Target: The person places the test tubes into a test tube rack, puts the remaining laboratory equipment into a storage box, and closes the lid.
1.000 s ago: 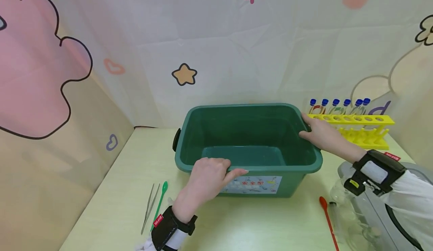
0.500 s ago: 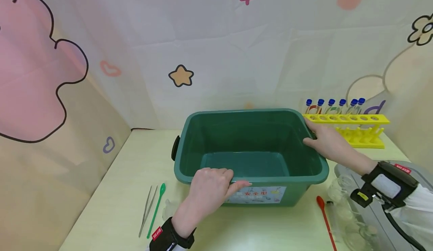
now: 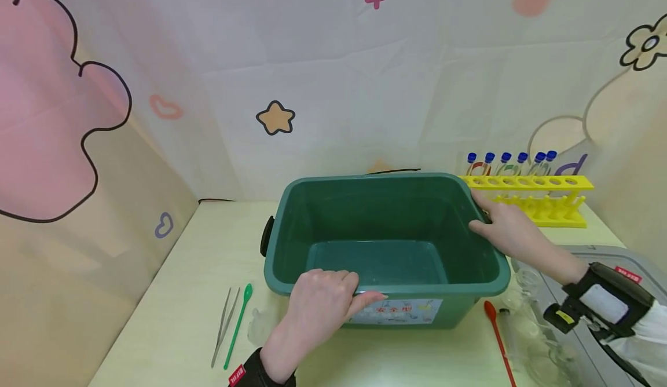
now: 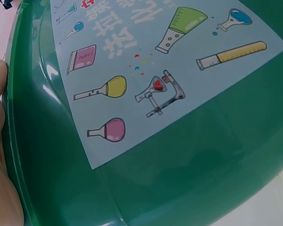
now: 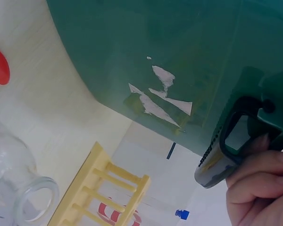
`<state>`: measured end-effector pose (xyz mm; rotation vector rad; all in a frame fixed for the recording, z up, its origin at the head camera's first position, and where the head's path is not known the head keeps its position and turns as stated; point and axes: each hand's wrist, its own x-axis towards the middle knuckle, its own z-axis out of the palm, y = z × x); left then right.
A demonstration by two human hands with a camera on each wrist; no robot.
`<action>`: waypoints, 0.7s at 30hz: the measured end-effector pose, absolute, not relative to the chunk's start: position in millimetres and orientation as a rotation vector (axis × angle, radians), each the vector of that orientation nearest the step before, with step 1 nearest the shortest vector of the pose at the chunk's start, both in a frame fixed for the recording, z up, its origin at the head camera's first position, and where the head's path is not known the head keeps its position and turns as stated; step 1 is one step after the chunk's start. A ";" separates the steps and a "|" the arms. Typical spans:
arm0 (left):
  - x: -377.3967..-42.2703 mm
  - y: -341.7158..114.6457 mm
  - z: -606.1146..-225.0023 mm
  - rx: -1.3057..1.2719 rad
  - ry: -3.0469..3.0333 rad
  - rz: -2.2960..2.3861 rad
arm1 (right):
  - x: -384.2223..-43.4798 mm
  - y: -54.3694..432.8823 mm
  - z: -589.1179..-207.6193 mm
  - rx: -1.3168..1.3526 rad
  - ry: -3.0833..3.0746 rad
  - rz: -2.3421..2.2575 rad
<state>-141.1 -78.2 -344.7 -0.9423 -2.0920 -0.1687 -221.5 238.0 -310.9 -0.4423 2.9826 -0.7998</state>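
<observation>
A green plastic bin with nothing visible inside stands between my hands in the head view. My left hand grips the middle of its near rim, fingers over the edge and thumb pointing right. Below that rim is a paper label, whose drawn flasks fill the left wrist view. At the right end, my right hand holds the bin's side, thumb on the inner wall. The right wrist view shows its curled fingers at the black handle. A second black handle hangs at the left end.
Left of the bin lie tweezers, a green spoon and a clear glass piece. To the right are a red spoon, clear glassware and a grey lid-like panel. Behind stands a yellow rack with blue-capped tubes.
The bin has come toward me with both hands on it, uncovering a dark line behind its back rim. The head view has shifted slightly; the tools and rack stay put.
</observation>
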 end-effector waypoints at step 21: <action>-131.5 -75.0 -343.3 -0.944 -2.073 -0.142 | -211.1 240.5 -312.7 -0.437 2.997 -0.810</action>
